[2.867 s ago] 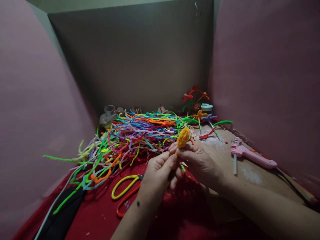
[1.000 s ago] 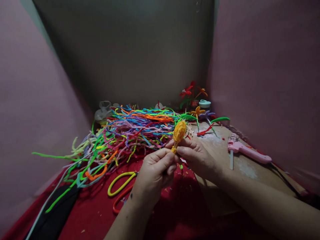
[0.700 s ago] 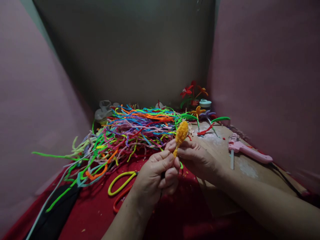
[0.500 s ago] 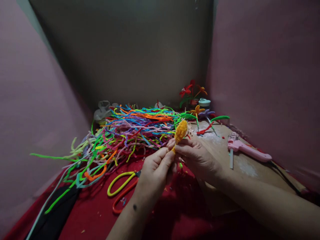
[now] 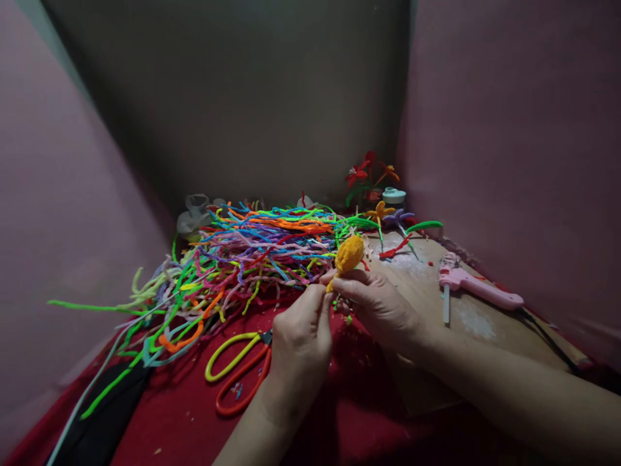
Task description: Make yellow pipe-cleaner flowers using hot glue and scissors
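Observation:
A yellow pipe-cleaner flower bud (image 5: 350,253) stands tilted up between my two hands, its rounded head above the fingers and its twisted tail lower down. My left hand (image 5: 305,323) pinches the tail end with thumb and bent fingers. At the neck just under the head, the thumb and fingers of my right hand (image 5: 376,299) close on the same piece. Partly behind my left wrist lie scissors (image 5: 236,355) with one yellow and one red handle loop; their blades are mostly hidden.
A heap of colourful pipe cleaners (image 5: 272,239) spreads behind my hands over the red cloth (image 5: 179,414). To the right, a pink glue gun (image 5: 478,288) with a cord rests on a brown board (image 5: 436,336). Finished pipe-cleaner flowers (image 5: 379,212) and a lidded jar (image 5: 394,196) are at the back.
My left hand has rolled over and moved slightly lower on the bud's tail. The bud's head now looks rounder and turned. The whole view has shifted a little.

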`<state>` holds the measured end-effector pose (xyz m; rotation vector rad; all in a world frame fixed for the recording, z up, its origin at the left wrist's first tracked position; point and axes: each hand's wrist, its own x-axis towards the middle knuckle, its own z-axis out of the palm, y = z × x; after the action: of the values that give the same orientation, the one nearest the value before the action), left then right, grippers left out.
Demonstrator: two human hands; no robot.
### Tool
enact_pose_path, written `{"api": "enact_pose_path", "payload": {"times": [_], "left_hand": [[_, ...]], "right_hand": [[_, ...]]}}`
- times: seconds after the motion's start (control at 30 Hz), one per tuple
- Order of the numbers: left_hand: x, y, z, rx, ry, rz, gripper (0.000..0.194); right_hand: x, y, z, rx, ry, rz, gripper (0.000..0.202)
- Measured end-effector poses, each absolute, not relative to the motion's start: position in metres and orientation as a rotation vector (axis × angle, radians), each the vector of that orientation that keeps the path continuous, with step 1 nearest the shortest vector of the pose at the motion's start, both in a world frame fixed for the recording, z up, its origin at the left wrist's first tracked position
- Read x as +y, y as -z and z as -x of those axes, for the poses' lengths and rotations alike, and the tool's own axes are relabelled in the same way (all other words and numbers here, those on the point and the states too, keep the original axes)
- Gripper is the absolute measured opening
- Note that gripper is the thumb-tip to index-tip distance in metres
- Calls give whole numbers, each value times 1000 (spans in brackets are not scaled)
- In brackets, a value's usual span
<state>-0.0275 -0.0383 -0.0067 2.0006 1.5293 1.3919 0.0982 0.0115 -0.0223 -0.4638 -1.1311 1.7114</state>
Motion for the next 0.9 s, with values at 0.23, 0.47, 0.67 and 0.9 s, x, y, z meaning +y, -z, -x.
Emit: {"api": "enact_pose_path", "payload": {"times": [0.23, 0.47, 0.67, 0.9], "left_hand": [[-40, -8, 28, 855, -1110, -1000, 21], [-36, -1, 36, 651, -951, -840, 20], [-41, 2, 25, 1246, -1216, -1391, 24], [-40, 5, 24, 1354, -1313, -1674, 19]], "right_hand": [[13, 18, -101, -1191, -1836, 277, 17], [14, 22, -101, -1254, -1819, 241, 17], [11, 20, -100, -1155, -1722, 422, 11], [12, 22, -101, -1252, -1689, 400, 19]]}}
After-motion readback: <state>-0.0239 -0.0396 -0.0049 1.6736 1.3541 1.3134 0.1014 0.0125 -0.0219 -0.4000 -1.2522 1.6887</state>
